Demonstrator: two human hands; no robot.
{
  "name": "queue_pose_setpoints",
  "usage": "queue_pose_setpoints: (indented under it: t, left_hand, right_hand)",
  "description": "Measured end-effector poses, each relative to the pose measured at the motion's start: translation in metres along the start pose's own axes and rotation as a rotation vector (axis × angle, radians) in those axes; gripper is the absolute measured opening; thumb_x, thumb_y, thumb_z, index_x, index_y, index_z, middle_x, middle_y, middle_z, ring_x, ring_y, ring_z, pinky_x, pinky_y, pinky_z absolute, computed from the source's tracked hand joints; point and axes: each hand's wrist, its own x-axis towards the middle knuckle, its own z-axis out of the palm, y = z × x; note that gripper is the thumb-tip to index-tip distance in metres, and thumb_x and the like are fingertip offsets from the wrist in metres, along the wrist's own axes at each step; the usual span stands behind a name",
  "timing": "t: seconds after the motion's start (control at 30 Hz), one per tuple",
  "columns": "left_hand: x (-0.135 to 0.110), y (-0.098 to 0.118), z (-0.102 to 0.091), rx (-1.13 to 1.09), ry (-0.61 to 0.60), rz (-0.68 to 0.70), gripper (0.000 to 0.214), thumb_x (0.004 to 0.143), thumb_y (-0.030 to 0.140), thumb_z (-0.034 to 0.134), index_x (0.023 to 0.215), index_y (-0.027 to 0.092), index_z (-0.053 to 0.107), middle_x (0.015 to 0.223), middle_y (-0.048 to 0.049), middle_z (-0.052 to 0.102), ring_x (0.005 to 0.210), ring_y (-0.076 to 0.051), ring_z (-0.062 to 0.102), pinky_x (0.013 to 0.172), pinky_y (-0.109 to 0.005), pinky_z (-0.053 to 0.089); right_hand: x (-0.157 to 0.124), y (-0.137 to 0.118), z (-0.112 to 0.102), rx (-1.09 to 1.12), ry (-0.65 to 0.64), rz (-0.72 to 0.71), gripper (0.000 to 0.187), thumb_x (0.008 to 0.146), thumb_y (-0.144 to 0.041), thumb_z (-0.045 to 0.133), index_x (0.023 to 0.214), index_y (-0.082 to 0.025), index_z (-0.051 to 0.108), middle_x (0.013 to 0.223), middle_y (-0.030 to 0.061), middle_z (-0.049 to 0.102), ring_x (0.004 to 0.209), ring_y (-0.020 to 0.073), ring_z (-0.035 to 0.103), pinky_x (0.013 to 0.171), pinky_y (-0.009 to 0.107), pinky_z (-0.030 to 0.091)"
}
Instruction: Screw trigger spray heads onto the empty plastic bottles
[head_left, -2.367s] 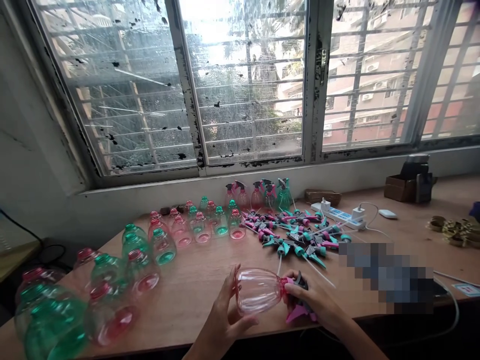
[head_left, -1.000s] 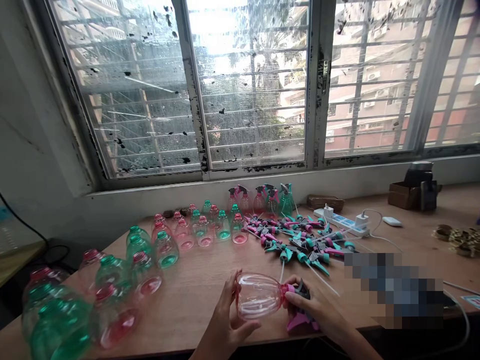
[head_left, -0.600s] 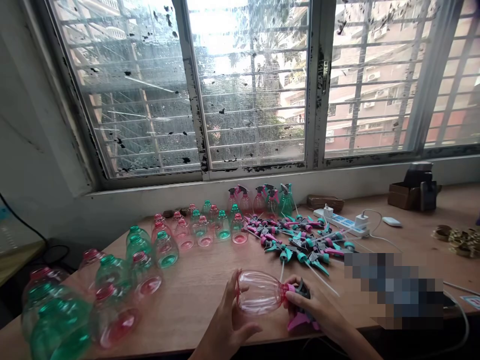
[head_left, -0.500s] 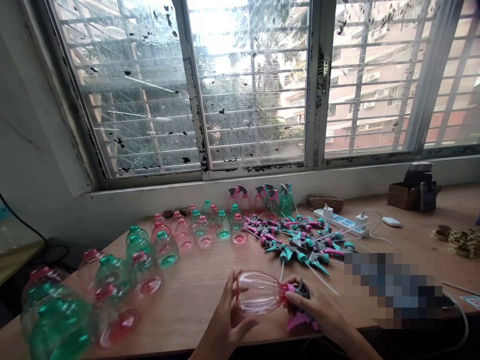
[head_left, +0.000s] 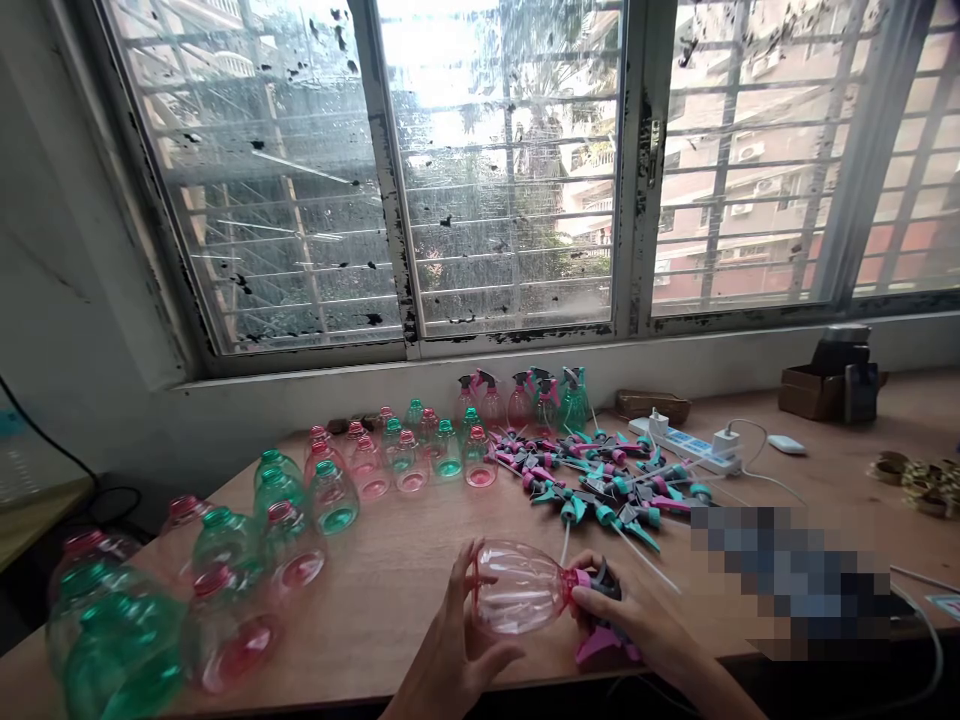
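Observation:
A clear pink spray bottle lies sideways above the front of the table, its base to the left. My left hand cups the base, fingers against it and thumb held off below. At the neck, my right hand is closed on the pink collar of a black and pink spray head, which sits at the bottle's mouth. Part of the spray head is hidden by my right fingers. Just beyond lies a pile of loose pink and teal spray heads with thin white tubes.
Several open pink and green bottles stand along the left and back of the table. Bottles with spray heads line the window wall. A power strip, a cardboard box and a blurred-out patch are on the right.
Hands and bottle keep almost the same pose. The whole view has shifted very slightly.

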Motion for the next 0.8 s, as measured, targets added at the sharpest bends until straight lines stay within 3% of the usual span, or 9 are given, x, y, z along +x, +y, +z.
queue_pose_setpoints:
  t: [0.1, 0.27, 0.47, 0.6, 0.67, 0.8]
  left_hand:
    - [0.001, 0.007, -0.002, -0.04, -0.022, -0.016, 0.096, 0.088, 0.04, 0.071, 0.156, 0.037, 0.004, 0.161, -0.0128, 0.029, 0.135, -0.032, 0.049, 0.112, -0.048, 0.042]
    - [0.004, 0.006, -0.002, 0.008, -0.019, 0.02, 0.088, 0.089, 0.04, 0.069, 0.157, 0.032, 0.014, 0.162, -0.0117, 0.029, 0.146, -0.034, 0.033, 0.122, -0.052, 0.024]
    - [0.003, -0.014, 0.004, -0.152, -0.017, -0.051, 0.081, 0.092, 0.044, 0.063, 0.157, 0.039, 0.013, 0.162, -0.0099, 0.03, 0.122, -0.029, 0.059, 0.102, -0.043, 0.051]
    - [0.002, -0.014, 0.004, -0.148, -0.04, -0.046, 0.115, 0.078, 0.041, 0.082, 0.157, 0.041, -0.001, 0.163, -0.0123, 0.028, 0.117, -0.03, 0.061, 0.103, -0.046, 0.05]
    - [0.003, -0.01, 0.003, -0.183, -0.038, -0.045, 0.112, 0.08, 0.042, 0.079, 0.157, 0.04, -0.002, 0.164, -0.0135, 0.025, 0.118, -0.03, 0.06, 0.101, -0.045, 0.051]
    - [0.003, -0.005, 0.002, -0.145, -0.032, -0.011, 0.096, 0.086, 0.043, 0.073, 0.158, 0.034, 0.01, 0.154, -0.0154, 0.04, 0.119, -0.031, 0.059, 0.099, -0.043, 0.053]
  right_hand:
    - [-0.002, -0.003, 0.002, -0.012, -0.002, 0.009, 0.039, 0.078, -0.045, 0.082, 0.094, -0.017, 0.059, 0.069, -0.0011, 0.069, 0.06, 0.015, 0.063, 0.058, 0.025, 0.049]
    - [-0.004, -0.006, 0.004, -0.01, 0.004, 0.024, 0.04, 0.077, -0.046, 0.082, 0.093, -0.018, 0.059, 0.069, -0.001, 0.069, 0.06, 0.015, 0.063, 0.057, 0.025, 0.048]
    - [-0.001, -0.002, 0.001, -0.009, 0.025, 0.04, 0.045, 0.074, -0.052, 0.081, 0.093, -0.019, 0.058, 0.067, -0.0012, 0.068, 0.058, 0.016, 0.062, 0.055, 0.026, 0.047]
    - [-0.004, -0.008, 0.003, -0.086, 0.027, 0.029, 0.043, 0.075, -0.051, 0.081, 0.094, -0.019, 0.059, 0.067, -0.0011, 0.069, 0.059, 0.0161, 0.062, 0.058, 0.027, 0.048]
    - [-0.006, -0.012, 0.005, -0.106, 0.015, 0.022, 0.04, 0.076, -0.048, 0.081, 0.093, -0.019, 0.06, 0.069, -0.001, 0.07, 0.062, 0.016, 0.063, 0.06, 0.027, 0.049]
    - [-0.007, -0.014, 0.007, -0.078, 0.005, 0.028, 0.039, 0.077, -0.048, 0.081, 0.093, -0.018, 0.061, 0.069, -0.0012, 0.069, 0.062, 0.0157, 0.063, 0.058, 0.026, 0.048]
